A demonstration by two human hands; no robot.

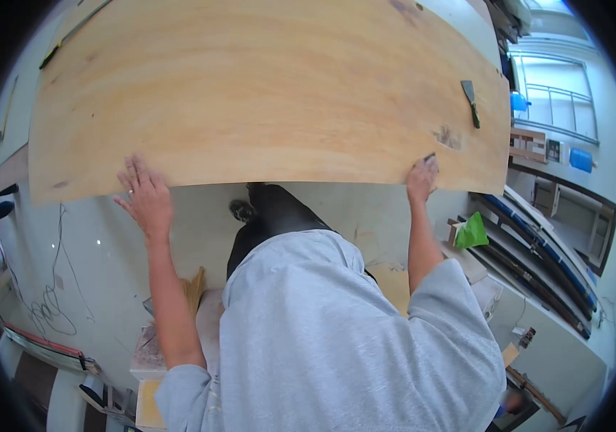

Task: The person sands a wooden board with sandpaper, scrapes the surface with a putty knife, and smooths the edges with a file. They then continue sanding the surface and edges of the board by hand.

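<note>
A large plywood sheet (272,108) lies flat in front of me, its near edge facing my body. My left hand (146,193) rests on that edge at the left, fingers spread flat on the wood, holding nothing. Over the same edge on the right, my right hand (421,178) is closed around a small dark-tipped object (429,156); its kind is hidden by the fingers. Just beyond it, a rough dark patch (447,137) marks the wood. A putty knife (471,104) lies on the sheet to the right, apart from both hands.
A long thin tool with a dark handle (52,55) lies at the sheet's far left. Loose cable (50,306) trails over the floor at left. Stacked long panels (538,245) and a green bag (472,232) are at right. Part of another person (514,403) shows at lower right.
</note>
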